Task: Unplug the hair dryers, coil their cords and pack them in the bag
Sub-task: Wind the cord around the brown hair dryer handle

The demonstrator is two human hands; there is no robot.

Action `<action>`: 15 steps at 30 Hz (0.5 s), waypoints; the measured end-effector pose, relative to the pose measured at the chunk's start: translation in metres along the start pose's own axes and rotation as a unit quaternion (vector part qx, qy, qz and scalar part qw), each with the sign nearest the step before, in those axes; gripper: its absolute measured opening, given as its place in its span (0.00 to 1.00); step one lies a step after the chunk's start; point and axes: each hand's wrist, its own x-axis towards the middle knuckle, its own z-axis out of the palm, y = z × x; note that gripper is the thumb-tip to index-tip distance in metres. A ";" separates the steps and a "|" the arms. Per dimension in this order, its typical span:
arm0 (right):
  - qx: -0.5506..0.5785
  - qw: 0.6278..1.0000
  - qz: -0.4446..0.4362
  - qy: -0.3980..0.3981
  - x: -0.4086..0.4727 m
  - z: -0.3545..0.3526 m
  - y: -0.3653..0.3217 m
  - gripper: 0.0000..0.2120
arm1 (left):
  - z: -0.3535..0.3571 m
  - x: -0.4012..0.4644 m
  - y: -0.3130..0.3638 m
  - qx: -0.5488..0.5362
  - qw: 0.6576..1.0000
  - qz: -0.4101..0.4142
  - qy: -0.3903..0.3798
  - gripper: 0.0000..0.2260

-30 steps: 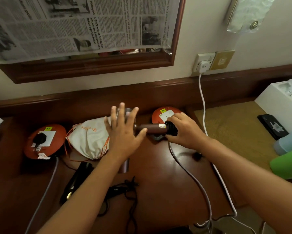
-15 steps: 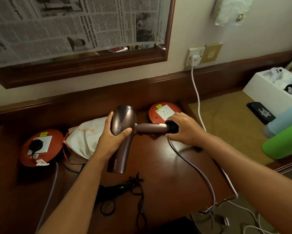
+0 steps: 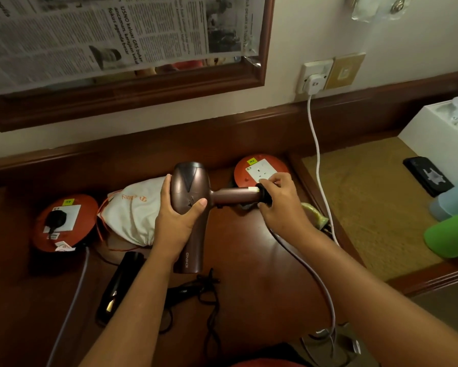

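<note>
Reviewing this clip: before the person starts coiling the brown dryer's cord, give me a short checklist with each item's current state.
1. Brown metallic hair dryer held firmly: ok. Left hand grips its body; right hand holds the black collar at the handle end.
2. Its grey cord unplugged: cannot tell. It runs off the desk edge and the plug is not seen.
3. Right orange round socket reel free: ok, nothing plugged in.
4. White drawstring cloth bag open for packing: not ok, its neck looks cinched.
5. Second, black hair dryer unplugged: cannot tell. A black plug sits in the left orange reel, but whose is unclear.
</note>
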 end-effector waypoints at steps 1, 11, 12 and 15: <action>0.022 0.999 0.014 0.019 -0.002 0.002 -0.002 0.22 | 0.003 -0.002 0.000 -0.001 1.000 0.003 0.008 0.41; 0.359 0.903 0.230 -0.053 -0.018 0.014 -0.008 0.09 | 0.012 0.003 0.007 -0.068 0.992 -0.027 0.105 0.38; 0.389 0.889 0.230 -0.075 -0.018 0.015 -0.006 0.12 | 0.011 0.005 0.007 -0.082 0.991 -0.031 0.105 0.38; 0.441 0.861 0.221 -0.121 -0.011 0.016 0.004 0.15 | 0.009 0.009 0.008 -0.102 0.988 -0.042 0.105 0.37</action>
